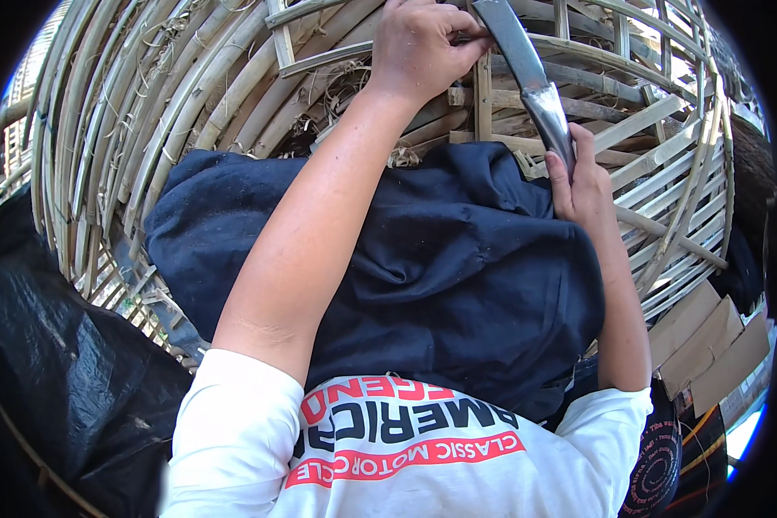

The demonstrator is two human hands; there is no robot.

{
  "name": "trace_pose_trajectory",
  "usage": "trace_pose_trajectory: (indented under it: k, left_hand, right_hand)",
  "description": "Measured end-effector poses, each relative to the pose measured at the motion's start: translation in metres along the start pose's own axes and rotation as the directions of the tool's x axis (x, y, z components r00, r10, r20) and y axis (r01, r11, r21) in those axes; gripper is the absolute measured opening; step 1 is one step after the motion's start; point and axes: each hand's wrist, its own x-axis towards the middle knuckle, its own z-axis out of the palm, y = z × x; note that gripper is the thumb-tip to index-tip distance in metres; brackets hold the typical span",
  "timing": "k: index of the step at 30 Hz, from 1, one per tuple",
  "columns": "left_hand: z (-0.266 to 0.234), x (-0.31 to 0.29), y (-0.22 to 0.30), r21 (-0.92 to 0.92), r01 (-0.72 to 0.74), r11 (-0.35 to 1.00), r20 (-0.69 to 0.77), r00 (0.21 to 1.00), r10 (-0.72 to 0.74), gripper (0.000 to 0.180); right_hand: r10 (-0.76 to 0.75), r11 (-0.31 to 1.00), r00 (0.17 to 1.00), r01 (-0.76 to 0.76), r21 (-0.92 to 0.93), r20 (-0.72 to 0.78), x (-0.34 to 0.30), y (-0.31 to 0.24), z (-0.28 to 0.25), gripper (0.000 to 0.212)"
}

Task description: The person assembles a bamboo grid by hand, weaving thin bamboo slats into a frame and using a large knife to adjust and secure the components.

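In my right hand point(583, 177) is a machete point(520, 56) with a broad grey blade and a dark, shiny curved handle. My fingers wrap the handle's lower end, and the blade points up and away to the left. My left hand point(427, 47) is closed in a pinch just left of the blade, over the bamboo lattice point(328, 60). Whatever its fingers grip is hidden. An upright bamboo slat point(483, 99) stands just below the blade. Dark blue cloth point(406, 259) covers my lap beneath both arms.
Long bent bamboo strips point(198, 95) are stacked at the far left. Woven bamboo slats point(673, 190) curve around the right side. Black plastic sheeting point(69, 363) lies at the lower left. Folded cardboard point(708, 337) and a round black printed item point(656, 470) sit at the lower right.
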Motion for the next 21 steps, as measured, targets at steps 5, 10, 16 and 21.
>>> trace_pose_trajectory:
  k: [5,10,16,21]
  left_hand:
    - [0.0001,0.0006,0.0016,-0.054,0.011,0.998,-0.008,1.0,-0.011,0.016]
    - [0.0017,0.0011,-0.0001,-0.041,0.003,0.999,-0.021,1.0,-0.004,0.015]
    - [0.0017,-0.0002,0.0007,-0.048,0.003,0.999,-0.024,1.0,-0.004,0.014]
    - [0.0023,0.0009,0.0008,-0.031,0.012,0.999,-0.016,1.0,-0.012,0.012]
  right_hand:
    - [-0.024,1.0,0.999,0.024,0.007,-0.045,-0.0024,-0.0016,-0.0004,0.041]
    - [-0.021,1.0,0.999,0.02,-0.016,-0.05,-0.0023,-0.0026,-0.0026,0.04]
    - [-0.003,1.0,0.999,0.004,0.023,-0.039,-0.0027,-0.0023,0.0008,0.042]
    - [0.017,0.997,1.0,-0.017,-0.072,-0.004,-0.0016,-0.0031,-0.0003,0.042]
